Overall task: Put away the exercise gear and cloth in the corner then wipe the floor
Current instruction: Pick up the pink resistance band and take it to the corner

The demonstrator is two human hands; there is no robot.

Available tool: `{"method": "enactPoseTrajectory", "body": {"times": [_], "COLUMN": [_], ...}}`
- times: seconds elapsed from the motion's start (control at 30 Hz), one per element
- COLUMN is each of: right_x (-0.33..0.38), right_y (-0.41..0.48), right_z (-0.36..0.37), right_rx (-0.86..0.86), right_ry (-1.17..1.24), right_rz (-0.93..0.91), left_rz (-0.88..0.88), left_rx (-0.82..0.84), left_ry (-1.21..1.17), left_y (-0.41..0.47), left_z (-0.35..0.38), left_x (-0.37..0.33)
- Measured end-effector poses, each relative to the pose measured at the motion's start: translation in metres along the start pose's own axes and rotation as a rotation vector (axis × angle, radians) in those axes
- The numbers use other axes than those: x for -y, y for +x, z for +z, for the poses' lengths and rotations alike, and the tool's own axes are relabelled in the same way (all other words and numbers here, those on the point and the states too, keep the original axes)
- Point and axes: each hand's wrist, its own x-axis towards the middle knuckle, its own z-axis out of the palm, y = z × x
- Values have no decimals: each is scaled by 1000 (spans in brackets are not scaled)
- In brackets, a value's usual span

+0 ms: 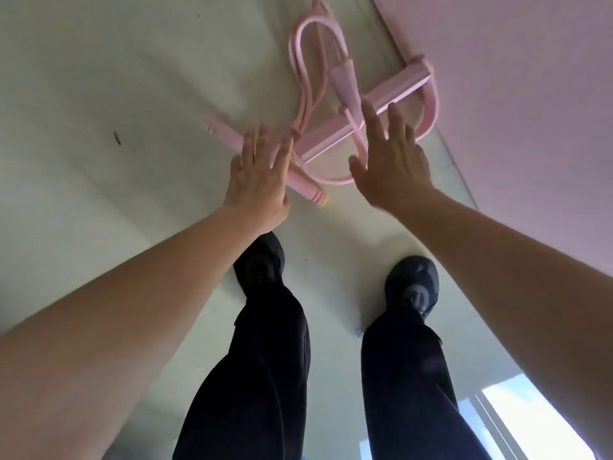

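**A:** Where does the gear lie from the hands?

**B:** Just beyond them, on the pale floor (99, 94) ahead of the person's dark shoes (260, 260). It is a pink set: a handle bar (222, 131), a foot bar (391, 91), and looped tubes (300, 61) running off to the far side.

**A:** Which hand is nearer what?

**B:** The left hand (258, 180) is over the handle bar, whose long axis runs from far left to near right, so its near end pokes out just right of that hand. The right hand (391, 161) is over the foot bar, which slants the other way, from near left up to far right. The two bars cross between the hands.

**A:** And the grip?

**B:** Neither hand grips anything. Both are palm down with straight fingers, the left's close together and the right's fanned apart. Judging by that, the pickup is not yet made, and each hand would have to curl across its own bar's axis.

**A:** What can't be made out?

**B:** Whether the fingertips touch the gear or hover above it. The middle of the handle bar is hidden under the left hand, and the tubes are blurred at their far end. A large pink sheet (514, 94) fills the far right, cut off by the frame, and it could be a mat or the cloth. No corner is in view.
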Motion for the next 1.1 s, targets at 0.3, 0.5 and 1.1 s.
{"method": "enactPoseTrajectory", "body": {"times": [0.3,0.5,1.1], "right_x": [-17,-35,-31], "right_y": [42,29,-135], "right_z": [74,76,-195], "right_rx": [-148,25,-249], "right_ry": [163,156,452], "right_rz": [120,209,343], "left_rz": [-34,-30,44], "left_rx": [-174,-211,-486], "left_ry": [-151,-113,-178], "left_y": [32,43,-101], "left_z": [78,75,-222], "left_x": [3,6,-59]}}
